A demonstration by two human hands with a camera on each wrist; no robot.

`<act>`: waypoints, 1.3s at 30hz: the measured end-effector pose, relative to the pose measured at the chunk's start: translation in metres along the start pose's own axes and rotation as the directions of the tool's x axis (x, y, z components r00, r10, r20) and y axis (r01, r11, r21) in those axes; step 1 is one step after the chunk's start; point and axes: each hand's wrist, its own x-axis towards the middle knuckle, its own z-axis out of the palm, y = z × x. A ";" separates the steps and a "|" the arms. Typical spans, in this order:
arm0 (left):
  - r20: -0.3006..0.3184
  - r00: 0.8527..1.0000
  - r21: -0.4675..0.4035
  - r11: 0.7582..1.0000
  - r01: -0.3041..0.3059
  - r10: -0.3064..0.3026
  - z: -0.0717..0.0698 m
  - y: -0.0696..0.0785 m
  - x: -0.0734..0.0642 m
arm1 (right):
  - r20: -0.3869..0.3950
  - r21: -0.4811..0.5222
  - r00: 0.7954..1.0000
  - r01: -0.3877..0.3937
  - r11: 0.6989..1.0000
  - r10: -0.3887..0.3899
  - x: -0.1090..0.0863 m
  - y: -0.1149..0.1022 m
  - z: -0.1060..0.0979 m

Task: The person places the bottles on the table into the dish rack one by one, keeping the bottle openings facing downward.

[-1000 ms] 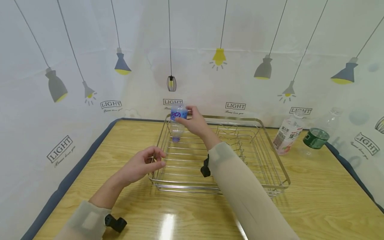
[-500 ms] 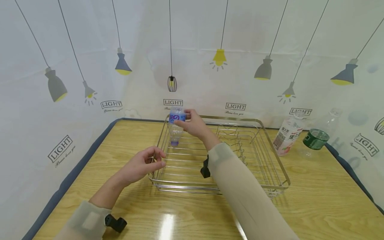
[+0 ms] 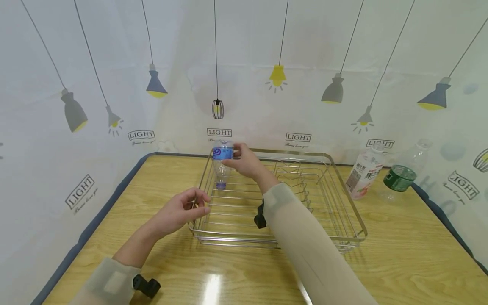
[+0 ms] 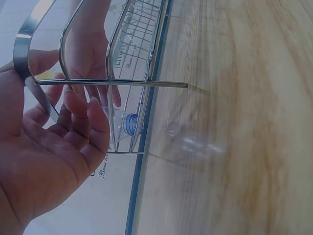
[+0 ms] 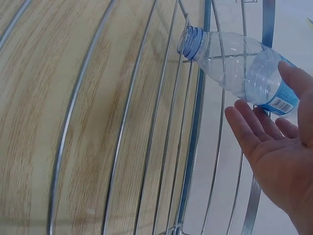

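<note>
A clear plastic bottle (image 3: pixel 222 171) with a blue label stands upside down at the far left corner of a steel wire dish rack (image 3: pixel 244 232). Its neck points down among the wires. My right hand (image 3: pixel 248 162) holds the bottle near its base, thumb in front and fingers behind. From the right wrist view, those fingers look fairly straight and the hold light. Around the rack's left rim, close to the front corner, my left hand (image 3: pixel 177 212) curls loosely. In the left wrist view the rim's metal band (image 4: pixel 41 98) passes between thumb and fingers.
To the right of the rack stand a bottle with a white and pink label (image 3: pixel 364 174) and a clear bottle with a green label (image 3: pixel 400 178). A wooden table (image 3: pixel 183 271) carries everything. A curtain (image 3: pixel 248 84) printed with lamps hangs behind.
The bottle has come down and slightly left into the rack's corner and stands straighter. My right hand has lowered with it. My left hand has kept its place at the rim.
</note>
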 end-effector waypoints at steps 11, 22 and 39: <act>0.001 1.000 -0.002 1.000 0.008 -0.008 0.000 -0.001 0.000 | 0.016 -0.014 1.000 -0.002 1.000 0.003 -0.001 0.001 0.000; 0.004 1.000 -0.012 1.000 -0.010 0.010 0.000 -0.002 0.000 | 0.018 -0.025 1.000 -0.006 1.000 0.006 -0.002 0.000 -0.001; 0.001 1.000 -0.028 1.000 -0.002 0.002 0.000 -0.002 0.000 | -0.025 -0.021 1.000 0.005 1.000 -0.005 -0.002 0.000 -0.002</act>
